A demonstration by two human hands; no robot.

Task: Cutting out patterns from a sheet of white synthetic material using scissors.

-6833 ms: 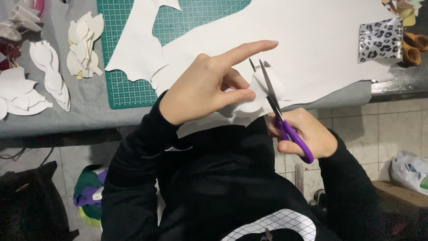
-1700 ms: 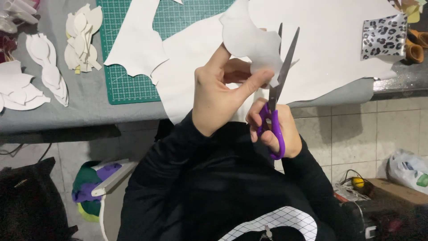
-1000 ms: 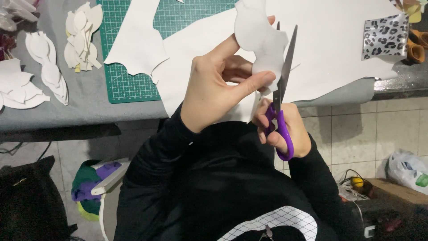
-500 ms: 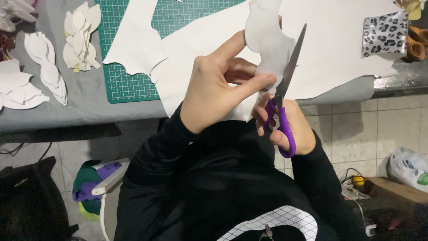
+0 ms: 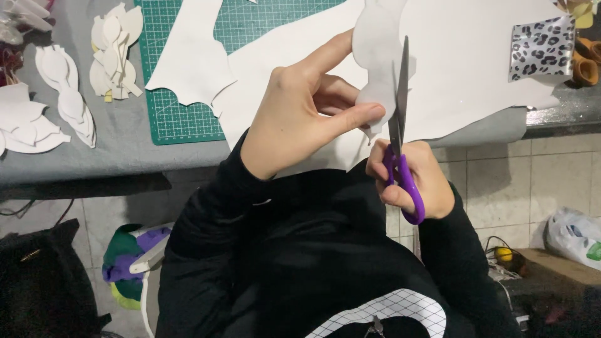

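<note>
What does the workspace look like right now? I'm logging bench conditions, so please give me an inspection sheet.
Surface: grey table with a green cutting mat under large white sheets.
Job's things: a wavy white cut-out and purple-handled scissors, blades along the cut-out's edge.
Clutter: stacks of white leaf-shaped pieces at left; a leopard-print scrap and brown rolls at right.
Grips: left hand pinches the cut-out between thumb and fingers; right hand has its fingers through the scissor handles.
Cables: dark cords on the tiled floor at left; thin wires at right.
Surroundings: black bag, coloured cloth bundle, white plastic bag.
</note>
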